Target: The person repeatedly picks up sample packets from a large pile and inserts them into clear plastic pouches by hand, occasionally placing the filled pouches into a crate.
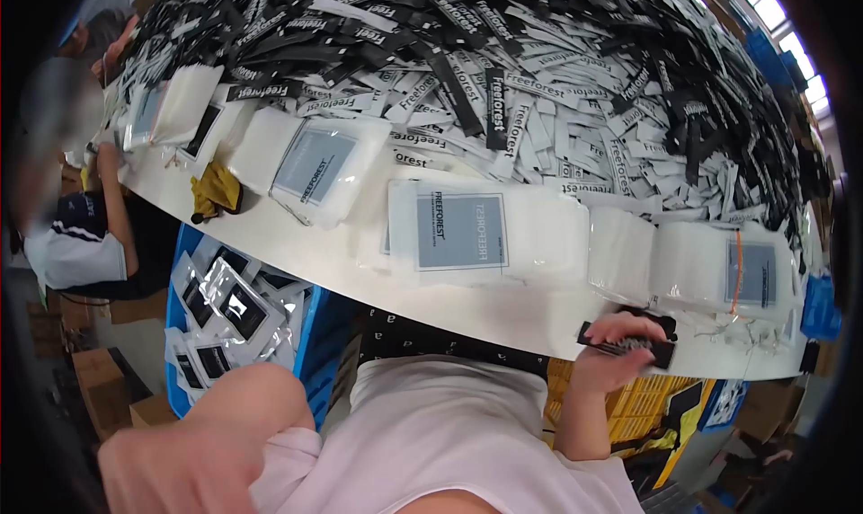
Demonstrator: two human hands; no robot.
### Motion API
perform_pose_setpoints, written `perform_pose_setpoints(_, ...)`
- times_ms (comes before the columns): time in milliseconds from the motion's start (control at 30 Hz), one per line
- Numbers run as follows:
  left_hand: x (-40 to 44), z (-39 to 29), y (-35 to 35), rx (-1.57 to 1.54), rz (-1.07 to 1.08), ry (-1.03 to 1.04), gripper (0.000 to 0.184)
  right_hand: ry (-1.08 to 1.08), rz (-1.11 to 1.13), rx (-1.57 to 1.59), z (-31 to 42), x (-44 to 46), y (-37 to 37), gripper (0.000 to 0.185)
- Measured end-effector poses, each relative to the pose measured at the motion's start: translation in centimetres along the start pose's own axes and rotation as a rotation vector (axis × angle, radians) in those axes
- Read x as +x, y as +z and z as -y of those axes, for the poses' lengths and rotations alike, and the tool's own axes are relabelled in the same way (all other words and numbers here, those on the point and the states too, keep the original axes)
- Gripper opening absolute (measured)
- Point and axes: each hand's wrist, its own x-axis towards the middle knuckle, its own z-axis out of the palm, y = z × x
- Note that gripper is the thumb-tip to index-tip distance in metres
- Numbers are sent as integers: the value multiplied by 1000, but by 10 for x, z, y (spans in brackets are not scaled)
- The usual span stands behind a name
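Note:
My right hand (616,357) is closed around a dark narrow packet (663,356) at the table's front edge; light lettering on it is partly covered by my fingers. Smeared by motion, my left hand (180,469) is low at the left, off the table, its fingers not clearly shown. A blue crate (308,334) beyond that hand holds clear pouches with black labels (241,312). In front of me lies a stack of clear bags with grey FREEFOREST panels (463,231). More clear bags (620,253) lie just beyond my right hand.
Black and white Freeforest packets (539,92) are heaped across the back of the white table (530,321). A yellow cloth item (216,190) lies at left near another person (85,235). Below the right side stands a yellow crate (643,411). Cardboard boxes (103,384) are at lower left.

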Motion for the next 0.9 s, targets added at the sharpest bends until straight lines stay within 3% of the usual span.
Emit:
perform_pose_setpoints(33,-12,15,-1,16,-104,-50,5,-107,-95,-71,3,-2,7,42)
perform_pose_setpoints(67,-24,30,-3,26,-207,-101,9,-66,-34,-250,-10,-9,-3,39)
perform_pose_setpoints(100,-29,51,-5,331,-261,-302,10,-24,28,-431,-22,-16,-13,37)
perform_pose_setpoints(133,-33,72,-7,684,-242,-540,19,210,101,-492,-21,-18,-7,30)
perform_pose_setpoints(167,-37,94,-9,959,-165,-773,29,65,98,-377,-20,-17,-5,26)
perform_pose_setpoints(200,-62,122,-14,1074,-94,-863,47,-81,105,-259,-20,-17,-5,22)
perform_pose_setpoints(267,-101,156,-14,1459,118,-985,43,-260,130,-135,-15,-19,-5,12)
perform_pose_setpoints(367,-129,165,-18,1437,235,-986,37,282,221,-518,-34,-34,-23,11)
perform_pose_setpoints(433,-124,156,-14,1359,90,-999,32,223,-75,-302,-41,-39,-16,24)
perform_pose_setpoints(500,-114,146,-8,1295,-109,-1061,32,388,-2,-80,-17,-20,-11,25)
perform_pose_setpoints(600,-103,141,12,1489,333,-816,31,668,-33,20,-1,-4,5,26)
perform_pose_setpoints(667,-109,141,28,1467,419,-780,31,877,-44,-59,5,2,8,20)
perform_pose_setpoints(767,-130,139,35,1394,385,-708,41,322,209,-638,-4,-5,17,26)
perform_pose_setpoints(800,-135,140,34,1364,345,-682,46,536,197,-447,-5,-11,16,32)
perform_pose_setpoints(900,-112,139,43,1527,-9,-755,68,714,642,-440,27,-6,31,22)
